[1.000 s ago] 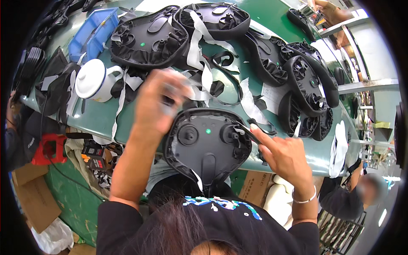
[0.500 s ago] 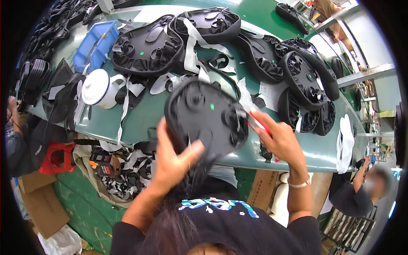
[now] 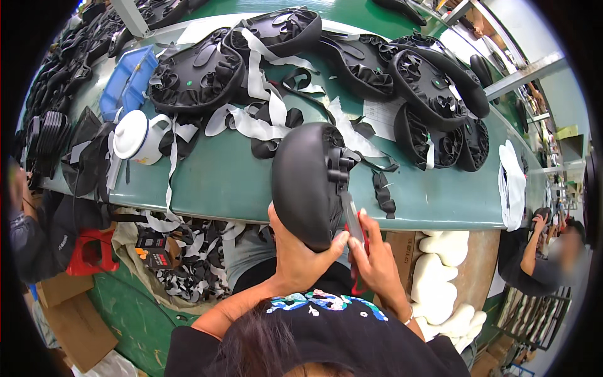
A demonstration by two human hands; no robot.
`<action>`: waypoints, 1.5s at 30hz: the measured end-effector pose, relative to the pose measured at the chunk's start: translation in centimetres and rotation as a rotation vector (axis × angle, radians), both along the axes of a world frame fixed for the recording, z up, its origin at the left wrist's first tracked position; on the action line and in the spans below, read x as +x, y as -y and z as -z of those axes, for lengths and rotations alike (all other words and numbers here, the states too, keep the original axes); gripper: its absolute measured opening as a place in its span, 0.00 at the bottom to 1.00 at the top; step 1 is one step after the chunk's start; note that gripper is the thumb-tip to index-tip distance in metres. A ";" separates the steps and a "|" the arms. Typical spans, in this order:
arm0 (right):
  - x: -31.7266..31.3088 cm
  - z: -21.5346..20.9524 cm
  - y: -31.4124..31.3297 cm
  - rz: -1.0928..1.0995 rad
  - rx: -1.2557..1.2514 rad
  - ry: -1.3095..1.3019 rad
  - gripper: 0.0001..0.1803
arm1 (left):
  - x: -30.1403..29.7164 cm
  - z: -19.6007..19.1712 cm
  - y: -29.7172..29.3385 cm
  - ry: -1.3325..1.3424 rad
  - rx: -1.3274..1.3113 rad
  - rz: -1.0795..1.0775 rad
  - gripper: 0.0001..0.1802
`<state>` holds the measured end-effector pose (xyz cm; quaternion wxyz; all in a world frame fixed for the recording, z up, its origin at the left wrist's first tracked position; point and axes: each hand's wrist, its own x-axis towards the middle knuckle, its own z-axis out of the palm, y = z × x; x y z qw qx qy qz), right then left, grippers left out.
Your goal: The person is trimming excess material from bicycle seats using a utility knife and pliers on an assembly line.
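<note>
My left hand [image 3: 300, 259] grips a black padded saddle [image 3: 300, 182] by its lower end, with the fingers mostly behind it. The saddle stands on edge over the table's front edge, smooth cover toward the left and dark hollow underside toward the right. Red-handled scissors [image 3: 355, 227] are closed in my right hand [image 3: 379, 264]. Their blades point up along the saddle's underside rim; whether they touch the material I cannot tell. Black and white fabric strips [image 3: 257, 125] lie on the table beyond the saddle.
Several black saddles [image 3: 195, 72] lie underside up along the far side of the green table [image 3: 433, 201]. A white enamel mug [image 3: 139, 139] and a blue bin [image 3: 127, 81] stand at the left. Below are a sack of scraps [image 3: 188, 264] and white foam pieces [image 3: 433, 283]. People sit at both sides.
The saddle has turned from underside up onto its edge, smooth cover to the left. My right hand has come down and inward with the scissors, whose blades now point up.
</note>
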<state>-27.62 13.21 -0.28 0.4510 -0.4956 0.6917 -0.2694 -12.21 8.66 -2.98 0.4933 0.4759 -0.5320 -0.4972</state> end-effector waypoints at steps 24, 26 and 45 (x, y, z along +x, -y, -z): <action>-15.3 -4.8 11.4 0.620 -0.951 -0.910 0.25 | 6.8 -8.7 11.2 -0.061 0.448 0.687 0.40; -21.8 -5.9 11.2 0.813 -0.802 -1.086 0.23 | 7.8 -8.5 12.2 -0.074 0.428 0.707 0.42; -19.8 -8.1 54.3 0.315 -0.615 0.102 0.10 | -4.2 3.2 26.0 0.090 -0.373 0.295 0.10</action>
